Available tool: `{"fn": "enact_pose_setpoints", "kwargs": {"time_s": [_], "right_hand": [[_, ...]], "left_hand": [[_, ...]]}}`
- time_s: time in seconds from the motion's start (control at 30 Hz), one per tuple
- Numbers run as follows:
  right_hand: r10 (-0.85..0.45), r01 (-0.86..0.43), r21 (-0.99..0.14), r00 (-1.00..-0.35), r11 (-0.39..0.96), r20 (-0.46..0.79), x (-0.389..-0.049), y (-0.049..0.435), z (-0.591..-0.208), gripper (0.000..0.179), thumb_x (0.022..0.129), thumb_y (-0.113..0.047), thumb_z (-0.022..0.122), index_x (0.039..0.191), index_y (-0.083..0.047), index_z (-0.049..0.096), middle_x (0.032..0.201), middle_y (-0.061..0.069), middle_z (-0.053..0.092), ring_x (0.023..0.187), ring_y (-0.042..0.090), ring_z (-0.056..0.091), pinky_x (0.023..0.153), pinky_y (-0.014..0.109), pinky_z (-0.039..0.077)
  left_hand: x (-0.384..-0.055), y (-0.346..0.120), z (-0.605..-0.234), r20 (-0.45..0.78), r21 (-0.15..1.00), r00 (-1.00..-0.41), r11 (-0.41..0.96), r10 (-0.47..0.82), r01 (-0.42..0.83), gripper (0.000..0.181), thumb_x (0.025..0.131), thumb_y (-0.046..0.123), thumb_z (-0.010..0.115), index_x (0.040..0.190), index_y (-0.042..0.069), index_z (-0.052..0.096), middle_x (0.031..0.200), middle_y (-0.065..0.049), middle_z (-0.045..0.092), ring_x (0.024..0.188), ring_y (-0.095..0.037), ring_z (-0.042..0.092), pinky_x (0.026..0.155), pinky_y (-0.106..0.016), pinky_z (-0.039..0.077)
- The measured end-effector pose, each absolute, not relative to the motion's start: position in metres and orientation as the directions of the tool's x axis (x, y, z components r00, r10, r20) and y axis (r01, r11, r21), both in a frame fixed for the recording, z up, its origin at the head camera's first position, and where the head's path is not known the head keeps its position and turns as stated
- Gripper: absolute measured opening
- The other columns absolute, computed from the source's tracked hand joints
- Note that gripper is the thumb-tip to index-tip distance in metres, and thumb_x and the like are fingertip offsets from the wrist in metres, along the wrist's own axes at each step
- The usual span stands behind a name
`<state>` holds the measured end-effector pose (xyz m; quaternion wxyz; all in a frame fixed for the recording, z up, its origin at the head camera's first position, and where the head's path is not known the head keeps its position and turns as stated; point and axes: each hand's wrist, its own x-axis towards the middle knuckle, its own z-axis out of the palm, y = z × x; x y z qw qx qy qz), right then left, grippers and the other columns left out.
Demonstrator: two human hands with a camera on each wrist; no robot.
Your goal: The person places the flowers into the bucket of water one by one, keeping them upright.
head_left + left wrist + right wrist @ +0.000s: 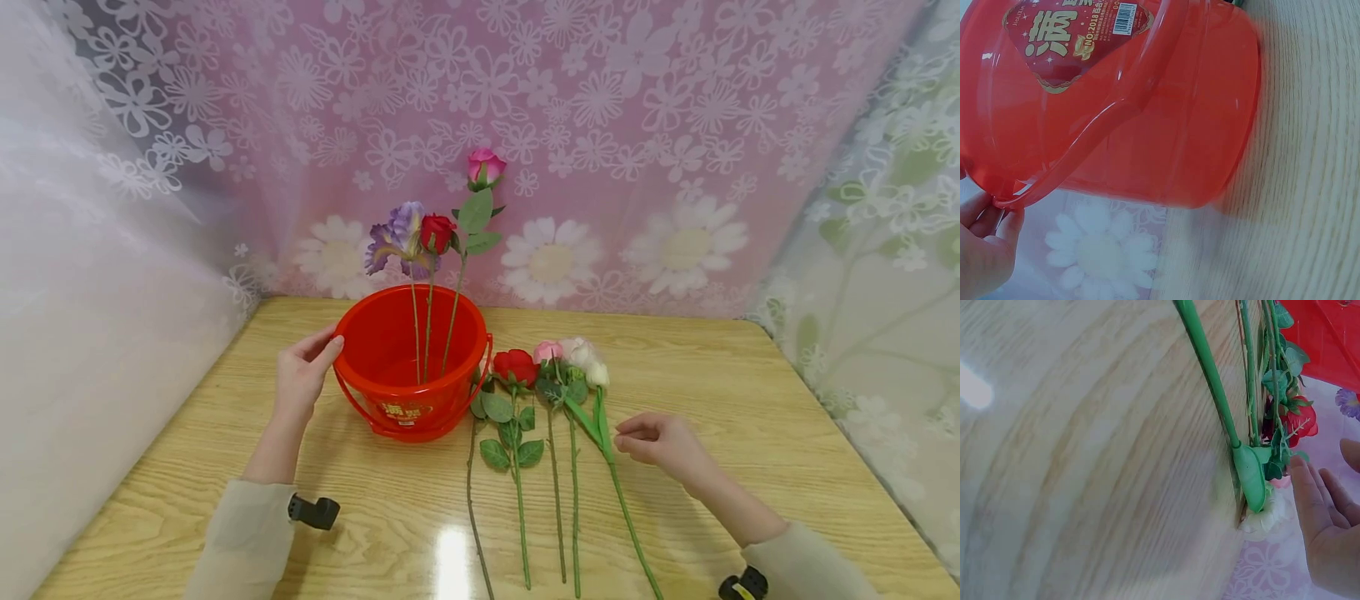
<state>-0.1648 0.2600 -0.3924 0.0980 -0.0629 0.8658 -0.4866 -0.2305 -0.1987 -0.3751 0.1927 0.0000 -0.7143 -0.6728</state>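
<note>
L fingers [328, 353] grip bucket [442, 412], R fingers [635, 450] loose; stems [427, 340] w/in: head view only.

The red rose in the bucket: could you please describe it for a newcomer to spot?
On the wooden table, find the red bucket with three stems standing inside. In the head view, the red rose is the middle bloom, between the purple flower at left and the higher pink rose at right. It is the bucket's only red bloom; another red flower lies outside.
</note>
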Motion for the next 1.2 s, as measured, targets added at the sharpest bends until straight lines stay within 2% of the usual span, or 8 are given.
{"fn": "enact_pose_setpoints", "kwargs": {"time_s": [0.27, 0.83, 1.0, 1.2], "right_hand": [[-0.235, 0.008, -0.848, -0.959, 0.53, -0.156, -0.163, 0.258, -0.402, 0.039, 0.084, -0.017, 0.062, 0.109, 0.012, 0.054, 0.088, 0.011, 0.061, 0.08, 0.027, 0.059, 0.067, 0.037, 0.051], [-0.282, 0.065, -0.827, -0.923, 0.559, -0.263, -0.154, 0.263, -0.418, 0.04, 0.083, -0.017, 0.062, 0.104, 0.016, 0.054, 0.084, 0.011, 0.062, 0.074, 0.022, 0.06, 0.062, 0.034, 0.051], [-0.265, 0.09, -0.821, -0.922, 0.564, -0.283, -0.153, 0.264, -0.42, 0.039, 0.082, -0.018, 0.064, 0.102, 0.015, 0.056, 0.084, 0.013, 0.064, 0.076, 0.024, 0.061, 0.064, 0.035, 0.052], [-0.221, 0.123, -0.813, -0.93, 0.569, -0.295, -0.151, 0.262, -0.422, 0.035, 0.08, -0.016, 0.065, 0.097, 0.013, 0.058, 0.082, 0.01, 0.063, 0.075, 0.022, 0.061, 0.064, 0.034, 0.052]], "left_hand": [[-0.23, -0.199, -0.374, 0.28, 0.96, -0.923, 0.099, -0.265, 0.262, 0.038, 0.082, 0.015, 0.063, 0.113, -0.007, 0.057, 0.098, -0.003, 0.062, 0.084, -0.01, 0.059, 0.07, -0.017, 0.049], [-0.229, -0.198, -0.374, 0.266, 0.963, -0.93, 0.105, -0.254, 0.247, 0.04, 0.083, 0.018, 0.062, 0.115, -0.006, 0.056, 0.1, 0.0, 0.06, 0.086, -0.008, 0.057, 0.072, -0.016, 0.048], [-0.228, -0.198, -0.373, 0.272, 0.962, -0.927, 0.094, -0.256, 0.256, 0.039, 0.083, 0.016, 0.063, 0.114, -0.007, 0.056, 0.098, 0.001, 0.06, 0.085, -0.008, 0.058, 0.071, -0.017, 0.048], [-0.228, -0.198, -0.373, 0.268, 0.963, -0.928, 0.081, -0.257, 0.255, 0.04, 0.083, 0.016, 0.063, 0.114, -0.007, 0.056, 0.096, 0.003, 0.061, 0.085, -0.009, 0.058, 0.071, -0.016, 0.048]]}}
